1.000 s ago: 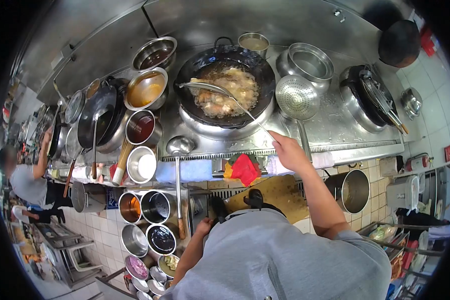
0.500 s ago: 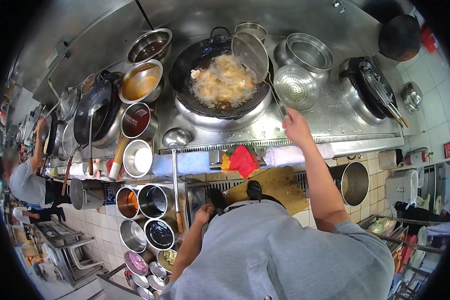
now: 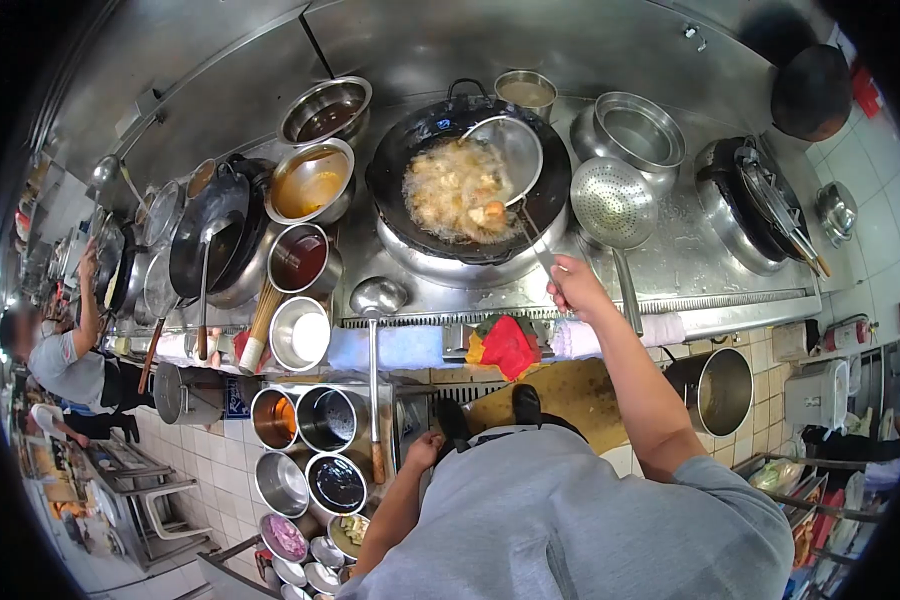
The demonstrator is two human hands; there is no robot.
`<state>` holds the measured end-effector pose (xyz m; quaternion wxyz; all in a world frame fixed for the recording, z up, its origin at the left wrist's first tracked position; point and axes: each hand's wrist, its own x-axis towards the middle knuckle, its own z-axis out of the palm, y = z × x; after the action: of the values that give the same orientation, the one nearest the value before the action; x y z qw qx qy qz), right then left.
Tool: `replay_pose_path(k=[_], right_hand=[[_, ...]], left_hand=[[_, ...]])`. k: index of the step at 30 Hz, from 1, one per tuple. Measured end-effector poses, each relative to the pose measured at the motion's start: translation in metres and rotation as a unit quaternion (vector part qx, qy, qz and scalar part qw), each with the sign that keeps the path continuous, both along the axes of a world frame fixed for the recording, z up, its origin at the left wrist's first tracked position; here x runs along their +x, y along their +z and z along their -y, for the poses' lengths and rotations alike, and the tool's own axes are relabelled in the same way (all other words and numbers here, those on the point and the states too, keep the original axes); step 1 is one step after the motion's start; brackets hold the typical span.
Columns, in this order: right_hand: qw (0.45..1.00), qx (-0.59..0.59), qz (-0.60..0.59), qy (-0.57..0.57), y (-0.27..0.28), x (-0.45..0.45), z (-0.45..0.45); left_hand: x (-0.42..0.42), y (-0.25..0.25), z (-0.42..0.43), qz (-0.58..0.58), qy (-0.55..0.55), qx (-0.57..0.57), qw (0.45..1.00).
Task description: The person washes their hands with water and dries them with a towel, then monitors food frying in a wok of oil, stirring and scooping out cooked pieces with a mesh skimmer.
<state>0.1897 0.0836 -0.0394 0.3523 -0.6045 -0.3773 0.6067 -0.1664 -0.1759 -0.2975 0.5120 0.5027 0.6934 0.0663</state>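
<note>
My right hand (image 3: 580, 288) is closed round the handle of a round mesh strainer (image 3: 510, 155), whose bowl rests at the right side of a black wok (image 3: 395, 190). Pale, golden food pieces (image 3: 455, 190) bubble in oil inside the wok, a few of them against the strainer's lower edge. Down at my side, my left hand (image 3: 425, 450) has its fingers curled; whatever they hold, if anything, is hidden. Near it lies a long ladle (image 3: 375, 370) with a wooden handle. A perforated skimmer (image 3: 613, 203) lies right of the wok.
Metal bowls of sauce, such as one with amber liquid (image 3: 312, 183), stand left of the wok. Folded cloths (image 3: 385, 347) lie along the stove's front edge. Another wok (image 3: 208, 240) and a co-worker (image 3: 65, 365) are at the left. A deep pot (image 3: 722, 392) stands low at the right.
The strainer has turned over from face-down tilt above the food to rest in the wok's right side. The whole view has shifted slightly. My left hand stays low at my side.
</note>
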Motion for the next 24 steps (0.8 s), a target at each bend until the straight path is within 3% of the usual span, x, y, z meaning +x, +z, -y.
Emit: replay_pose_path(k=[1, 8, 10, 13, 18, 21, 24], right_hand=[[0.998, -0.017, -0.063, 0.025, 0.0, -0.002, -0.002], [0.986, -0.06, -0.118, 0.1, 0.017, 0.027, -0.002], [0.987, -0.046, -0.111, 0.108, 0.006, 0.013, -0.013], [0.97, -0.062, -0.223, 0.069, -0.002, -0.002, -0.022], [0.972, -0.049, -0.22, 0.063, 0.009, 0.018, -0.002], [0.985, -0.028, -0.16, 0.064, 0.022, 0.039, 0.011], [0.992, -0.014, -0.126, 0.024, 0.047, 0.056, 0.026]], left_hand=[[0.0, -0.001, -0.001, 0.009, 0.005, 0.002, 1.0], [0.005, 0.019, -0.004, 0.04, 0.056, -0.042, 0.997], [0.002, 0.02, 0.003, -0.038, -0.025, 0.01, 0.999], [-0.005, 0.002, 0.009, -0.04, -0.059, -0.017, 0.997], [-0.003, -0.003, -0.001, -0.062, -0.079, 0.016, 0.995], [0.005, 0.024, -0.01, -0.026, -0.005, -0.02, 0.999], [0.006, 0.017, -0.008, -0.004, 0.002, -0.008, 1.0]])
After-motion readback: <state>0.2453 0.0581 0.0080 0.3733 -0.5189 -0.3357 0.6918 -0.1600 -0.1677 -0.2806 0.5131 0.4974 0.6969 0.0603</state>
